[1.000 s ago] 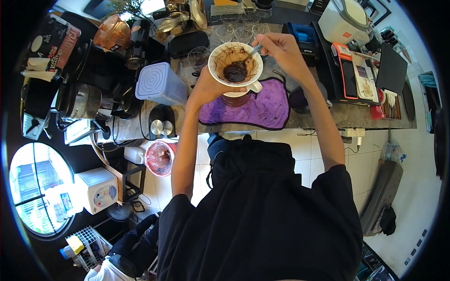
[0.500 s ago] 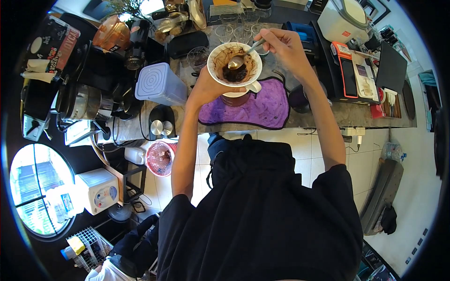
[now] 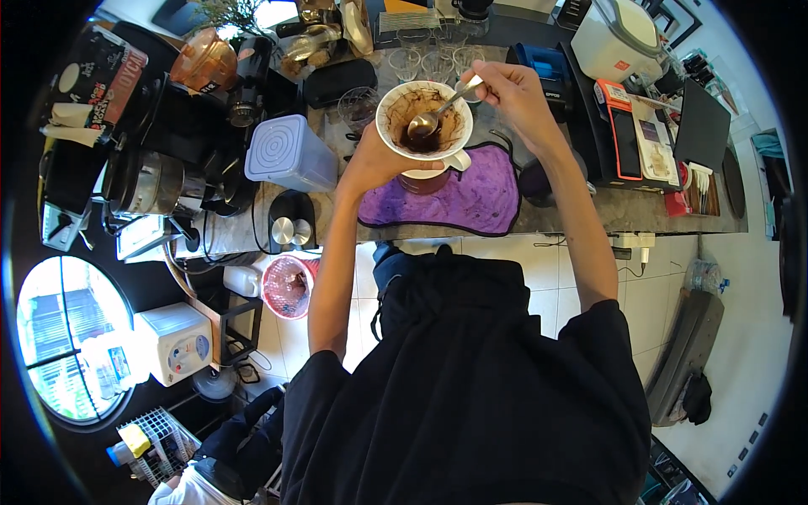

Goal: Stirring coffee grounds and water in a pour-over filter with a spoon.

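My left hand (image 3: 377, 162) is wrapped round the near left side of a white coffee dripper (image 3: 455, 126). Dark brown coffee grounds (image 3: 427, 144) lie in its bottom and streak its inner wall. Between the thumb and fingertips of my right hand (image 3: 512, 97) is the handle of a metal spoon (image 3: 454, 98), tilted down into the dripper with its bowl at the grounds. Below the dripper, a brownish vessel (image 3: 425, 183) shows in part; the dripper and my left hand hide the rest. Under it lies a purple cloth (image 3: 480, 198) with a black edge.
Left of my left hand stands a lidded plastic container (image 3: 290, 156), with a small black scale (image 3: 290, 220) nearer me. Several clear glasses (image 3: 438, 66) stand behind the dripper. A dark pitcher (image 3: 539, 181) sits beneath my right forearm. A pink bin (image 3: 289, 286) is on the floor.
The spoon's bowl has moved lower in the dripper, toward the grounds. The dripper has shifted slightly right and nearer me in my left hand. My right hand has also come slightly nearer.
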{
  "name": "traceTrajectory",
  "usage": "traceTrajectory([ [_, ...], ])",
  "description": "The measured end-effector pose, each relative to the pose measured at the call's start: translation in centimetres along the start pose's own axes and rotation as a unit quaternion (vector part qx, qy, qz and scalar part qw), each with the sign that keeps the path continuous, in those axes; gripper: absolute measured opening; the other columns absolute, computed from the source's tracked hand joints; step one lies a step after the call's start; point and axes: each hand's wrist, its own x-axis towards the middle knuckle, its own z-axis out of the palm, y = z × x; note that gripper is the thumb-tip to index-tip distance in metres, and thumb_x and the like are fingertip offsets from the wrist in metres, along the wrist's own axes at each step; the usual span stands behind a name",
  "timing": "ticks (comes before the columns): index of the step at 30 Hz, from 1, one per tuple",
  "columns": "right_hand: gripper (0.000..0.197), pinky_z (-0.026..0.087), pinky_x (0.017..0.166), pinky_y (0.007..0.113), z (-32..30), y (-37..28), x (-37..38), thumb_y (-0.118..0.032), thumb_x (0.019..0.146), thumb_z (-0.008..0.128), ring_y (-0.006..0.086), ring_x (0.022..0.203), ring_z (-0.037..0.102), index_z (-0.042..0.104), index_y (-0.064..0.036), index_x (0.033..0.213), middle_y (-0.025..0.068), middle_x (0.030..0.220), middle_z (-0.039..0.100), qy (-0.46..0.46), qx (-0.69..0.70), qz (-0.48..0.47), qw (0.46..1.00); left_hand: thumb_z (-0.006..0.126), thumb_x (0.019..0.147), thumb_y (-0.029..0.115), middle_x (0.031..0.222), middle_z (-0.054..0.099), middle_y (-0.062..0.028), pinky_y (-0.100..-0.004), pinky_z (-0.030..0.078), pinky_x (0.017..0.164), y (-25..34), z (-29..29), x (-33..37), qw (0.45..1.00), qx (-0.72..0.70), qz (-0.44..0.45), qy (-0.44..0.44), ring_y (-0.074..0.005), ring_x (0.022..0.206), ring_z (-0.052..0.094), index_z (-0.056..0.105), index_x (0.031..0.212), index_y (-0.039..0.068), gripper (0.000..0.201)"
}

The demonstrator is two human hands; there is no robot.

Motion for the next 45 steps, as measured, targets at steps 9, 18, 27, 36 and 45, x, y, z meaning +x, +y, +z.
traceTrajectory([
  [9, 0.031, 0.034, 0.059, 0.021, 0.7, 0.3, -0.2, -0.027, 0.099, 0.058, 0.0028, 0.063, 0.046, 0.076, -0.0018, 0.093, -0.0032, 0.066, 0.056, 0.005, -0.094, -0.031, 0.995, 0.095, 0.06, 0.008, 0.129, 0.061, -0.0078, -0.0351, 0.046, 0.104, 0.7, 0.1, -0.1, 1.0, 0.017, -0.002, 0.001, -0.0172, 0.118, 0.058, 0.049, 0.136, 0.002, 0.089],
  [18, 0.033, 0.035, 0.06, 0.017, 0.0, 1.4, -0.3, -0.029, 0.1, 0.059, 0.0016, 0.065, 0.044, 0.074, -0.0003, 0.096, -0.0045, 0.07, 0.056, 0.019, 0.046, 0.058, 0.997, 0.095, 0.059, 0.009, 0.129, 0.061, -0.0085, -0.0356, 0.046, 0.104, 0.6, -0.1, 0.0, 1.0, 0.017, -0.016, 0.003, -0.018, 0.118, 0.058, 0.05, 0.135, 0.003, 0.089],
  [27, 0.031, 0.037, 0.059, 0.02, 0.6, -0.5, -0.1, -0.027, 0.099, 0.059, 0.0034, 0.064, 0.049, 0.075, -0.0012, 0.092, -0.0027, 0.067, 0.058, 0.014, -0.078, -0.069, 0.994, 0.096, 0.057, 0.014, 0.121, 0.066, -0.0077, -0.0321, 0.047, 0.099, -0.1, 0.3, 0.1, 0.999, -0.007, 0.014, 0.037, -0.0149, 0.109, 0.061, 0.056, 0.127, 0.0, 0.083],
  [36, 0.032, 0.034, 0.059, 0.018, 1.1, 0.9, -0.8, -0.029, 0.1, 0.06, 0.0022, 0.064, 0.045, 0.074, -0.0002, 0.094, -0.0045, 0.069, 0.056, 0.034, -0.026, 0.043, 0.998, 0.096, 0.057, 0.013, 0.122, 0.065, -0.0075, -0.0323, 0.047, 0.1, 0.2, 0.0, 0.0, 1.0, 0.002, 0.014, 0.025, -0.0157, 0.11, 0.061, 0.055, 0.129, 0.0, 0.084],
  [45, 0.03, 0.035, 0.057, 0.02, 0.4, -0.9, -0.2, -0.028, 0.099, 0.061, 0.0025, 0.063, 0.046, 0.075, -0.002, 0.095, -0.0038, 0.068, 0.057, 0.03, 0.008, -0.049, 0.998, 0.094, 0.06, 0.007, 0.13, 0.059, -0.0083, -0.035, 0.047, 0.104, 0.7, -0.1, -0.2, 1.0, 0.009, 0.005, 0.014, -0.0179, 0.117, 0.058, 0.049, 0.136, 0.002, 0.089],
])
